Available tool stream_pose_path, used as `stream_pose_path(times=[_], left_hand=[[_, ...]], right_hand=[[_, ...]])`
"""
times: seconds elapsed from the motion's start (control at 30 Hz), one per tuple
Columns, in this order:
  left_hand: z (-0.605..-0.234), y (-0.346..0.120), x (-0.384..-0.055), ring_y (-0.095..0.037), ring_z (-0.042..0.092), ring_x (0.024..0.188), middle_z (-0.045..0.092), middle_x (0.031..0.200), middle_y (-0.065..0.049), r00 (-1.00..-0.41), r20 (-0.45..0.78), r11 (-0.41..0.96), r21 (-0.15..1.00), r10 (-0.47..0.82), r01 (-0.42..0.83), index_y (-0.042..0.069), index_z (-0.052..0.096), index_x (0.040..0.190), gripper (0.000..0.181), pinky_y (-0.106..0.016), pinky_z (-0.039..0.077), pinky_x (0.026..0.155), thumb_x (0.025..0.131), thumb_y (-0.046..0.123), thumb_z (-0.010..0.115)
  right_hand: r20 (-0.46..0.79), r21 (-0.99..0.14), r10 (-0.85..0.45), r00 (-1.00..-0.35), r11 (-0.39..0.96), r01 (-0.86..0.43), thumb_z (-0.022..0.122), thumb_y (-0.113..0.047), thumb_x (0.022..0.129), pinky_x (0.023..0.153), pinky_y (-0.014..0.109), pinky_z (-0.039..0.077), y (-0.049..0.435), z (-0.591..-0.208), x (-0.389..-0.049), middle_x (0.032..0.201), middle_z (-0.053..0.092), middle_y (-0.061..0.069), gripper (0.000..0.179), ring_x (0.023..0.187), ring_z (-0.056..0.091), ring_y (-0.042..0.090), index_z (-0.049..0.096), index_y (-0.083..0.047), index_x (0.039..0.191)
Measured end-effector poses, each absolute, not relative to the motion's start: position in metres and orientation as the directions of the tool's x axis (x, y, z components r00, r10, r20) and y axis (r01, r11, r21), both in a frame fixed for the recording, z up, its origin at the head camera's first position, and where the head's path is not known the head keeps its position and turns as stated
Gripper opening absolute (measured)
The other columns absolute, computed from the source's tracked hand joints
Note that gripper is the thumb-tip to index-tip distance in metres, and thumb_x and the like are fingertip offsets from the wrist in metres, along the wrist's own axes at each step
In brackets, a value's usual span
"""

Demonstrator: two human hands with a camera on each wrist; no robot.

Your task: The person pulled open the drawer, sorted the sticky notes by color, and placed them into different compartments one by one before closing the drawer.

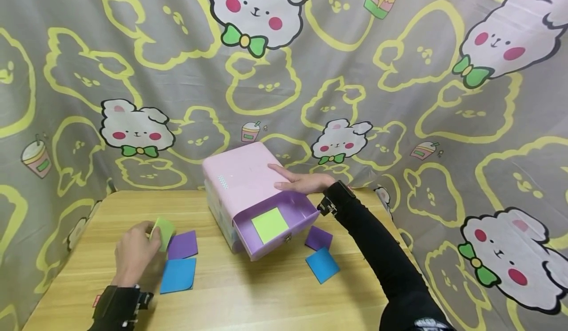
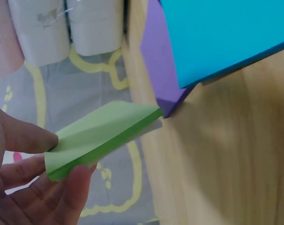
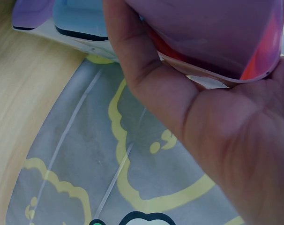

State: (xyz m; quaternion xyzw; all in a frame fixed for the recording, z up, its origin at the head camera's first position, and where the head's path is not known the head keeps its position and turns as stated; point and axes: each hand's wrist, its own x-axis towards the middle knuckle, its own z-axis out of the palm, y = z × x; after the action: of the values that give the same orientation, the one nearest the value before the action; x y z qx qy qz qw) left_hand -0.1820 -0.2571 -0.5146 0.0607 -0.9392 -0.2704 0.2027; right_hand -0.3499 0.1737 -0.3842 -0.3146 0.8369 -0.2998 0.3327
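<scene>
On the left of the table, my left hand (image 1: 135, 249) pinches a light green sticky note pad (image 2: 102, 133) between thumb and fingers, holding it tilted. Near it lie a purple note pad (image 1: 184, 244) and a blue note pad (image 1: 178, 275). My right hand (image 1: 301, 182) rests on the pink top of a small drawer box (image 1: 248, 173), fingers extended across its right edge. The box's purple drawer (image 1: 301, 205) is pulled out at the front. Inside the drawer lies a yellow-green note pad (image 1: 269, 225).
Right of the drawer, another purple pad (image 1: 319, 238) and another blue pad (image 1: 322, 265) lie on the wooden table (image 1: 248, 301). A patterned grey curtain (image 1: 195, 94) hangs behind and around the table.
</scene>
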Motion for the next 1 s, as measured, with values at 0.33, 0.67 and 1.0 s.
stream_pose_path(times=[0.33, 0.67, 1.0], left_hand=[[-0.504, -0.262, -0.181, -0.029, 0.061, 0.054, 0.070, 0.078, -0.030, -0.854, 0.437, 0.844, 0.536, -0.283, -0.006, -0.013, 0.070, 0.101, 0.024, -0.027, 0.035, 0.045, 0.090, 0.008, 0.063], [-0.493, -0.261, -0.176, -0.038, 0.065, 0.058, 0.073, 0.090, -0.033, -0.781, 0.522, 0.810, 0.586, -0.343, 0.036, -0.014, 0.070, 0.104, 0.024, -0.032, 0.040, 0.056, 0.092, 0.005, 0.064], [-0.478, -0.252, -0.172, -0.054, 0.067, 0.075, 0.071, 0.093, -0.037, -0.667, 0.592, 0.753, 0.654, -0.452, 0.069, -0.016, 0.069, 0.104, 0.023, -0.061, 0.046, 0.078, 0.093, 0.003, 0.064]], right_hand=[[-0.372, -0.726, -0.727, -0.576, 0.615, -0.307, 0.042, -0.055, 0.105, 0.130, 0.058, 0.007, 0.175, -0.387, -0.350, 0.172, -0.015, -0.014, 0.072, 0.161, -0.010, 0.022, -0.008, -0.055, 0.156], [-0.366, -0.732, -0.734, -0.572, 0.607, -0.311, 0.042, -0.053, 0.105, 0.130, 0.058, 0.007, 0.175, -0.386, -0.350, 0.171, -0.015, -0.016, 0.072, 0.161, -0.011, 0.022, -0.008, -0.052, 0.158], [-0.369, -0.717, -0.727, -0.579, 0.619, -0.321, 0.042, -0.053, 0.105, 0.131, 0.054, 0.008, 0.172, -0.382, -0.348, 0.172, -0.014, -0.015, 0.073, 0.161, -0.009, 0.019, -0.009, -0.051, 0.158]])
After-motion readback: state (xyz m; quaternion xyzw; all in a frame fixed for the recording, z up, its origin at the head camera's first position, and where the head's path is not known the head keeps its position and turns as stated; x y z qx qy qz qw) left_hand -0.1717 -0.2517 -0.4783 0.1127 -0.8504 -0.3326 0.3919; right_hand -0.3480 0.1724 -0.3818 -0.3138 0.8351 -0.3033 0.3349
